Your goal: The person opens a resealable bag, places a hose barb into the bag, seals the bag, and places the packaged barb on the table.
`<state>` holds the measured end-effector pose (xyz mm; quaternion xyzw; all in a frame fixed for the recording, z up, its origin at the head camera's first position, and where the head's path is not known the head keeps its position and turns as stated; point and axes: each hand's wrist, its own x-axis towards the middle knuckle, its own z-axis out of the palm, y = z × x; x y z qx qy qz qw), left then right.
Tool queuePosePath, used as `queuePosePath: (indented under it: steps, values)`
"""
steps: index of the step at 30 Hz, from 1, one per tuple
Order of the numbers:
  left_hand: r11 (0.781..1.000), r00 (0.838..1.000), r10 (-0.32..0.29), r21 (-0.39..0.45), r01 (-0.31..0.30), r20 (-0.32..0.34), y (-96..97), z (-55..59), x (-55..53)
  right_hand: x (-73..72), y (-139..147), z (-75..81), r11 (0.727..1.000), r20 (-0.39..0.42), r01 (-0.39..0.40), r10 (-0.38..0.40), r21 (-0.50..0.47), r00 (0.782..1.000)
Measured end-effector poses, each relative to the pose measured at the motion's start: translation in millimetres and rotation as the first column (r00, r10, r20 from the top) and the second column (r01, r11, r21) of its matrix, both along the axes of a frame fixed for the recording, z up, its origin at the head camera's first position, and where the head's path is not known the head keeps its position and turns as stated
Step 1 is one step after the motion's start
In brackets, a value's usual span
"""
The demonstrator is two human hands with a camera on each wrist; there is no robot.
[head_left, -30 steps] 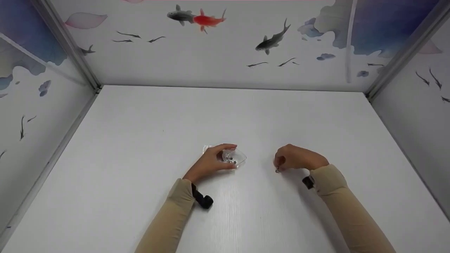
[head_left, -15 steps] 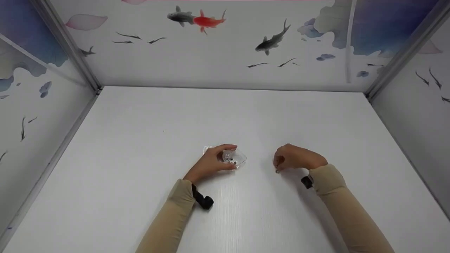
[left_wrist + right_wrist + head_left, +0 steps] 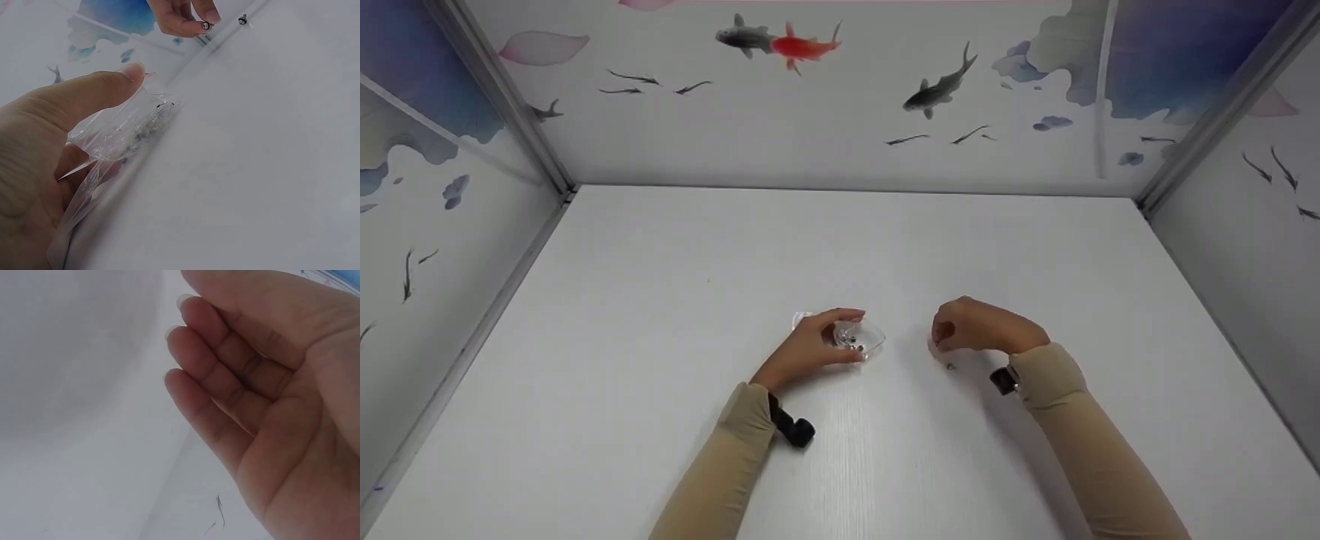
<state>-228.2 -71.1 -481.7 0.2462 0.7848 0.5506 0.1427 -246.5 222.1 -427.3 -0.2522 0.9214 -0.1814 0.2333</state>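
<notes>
My left hand (image 3: pixel 806 346) curls thumb and fingers round a clear plastic bag (image 3: pixel 104 138) on the table. Several small dark and silvery screws (image 3: pixel 855 345) show inside the bag, blurred by the film. To the right, my right hand (image 3: pixel 986 326) is raised over the table, its thumb and forefinger pinching one small screw (image 3: pixel 207 25) with a dark ring. Just below that hand, a second small screw (image 3: pixel 950 367) stands upright on the table. In the right wrist view the other fingers (image 3: pixel 194 391) are loosely bent, and the pinched screw is out of sight.
The white tabletop (image 3: pixel 660 435) is bounded at the back and sides by panels (image 3: pixel 825 127) printed with fish. Black wrist cameras (image 3: pixel 799 431) hang under both sleeves, near the tabletop.
My right hand has moved up and to the left, away from the screw standing on the table, which now shows apart from the fingers. The left hand and bag have stayed in place.
</notes>
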Motion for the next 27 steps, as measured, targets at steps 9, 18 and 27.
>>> queuePosePath:
  steps: [9, 18, 27]
  values:
    - [1.0, 1.0, 0.016, -0.001, -0.016, -0.006, -0.2, 1.2, 2.0, -2.8, -15, 7.8, 0.999, -0.056, -0.04, 0.039, -0.008, 0.998]
    - [1.0, 1.0, 0.009, -0.003, -0.009, 0.003, -0.3, 1.6, 1.8, -5.2, -29, 11.1, 0.998, -0.088, -0.06, 0.057, -0.029, 0.995]
    - [0.999, 1.0, -0.002, 0.036, 0.002, 0.001, 0.5, 0.7, 1.3, -8.3, -42, 11.5, 0.993, -0.119, -0.1, 0.091, -0.07, 0.989]
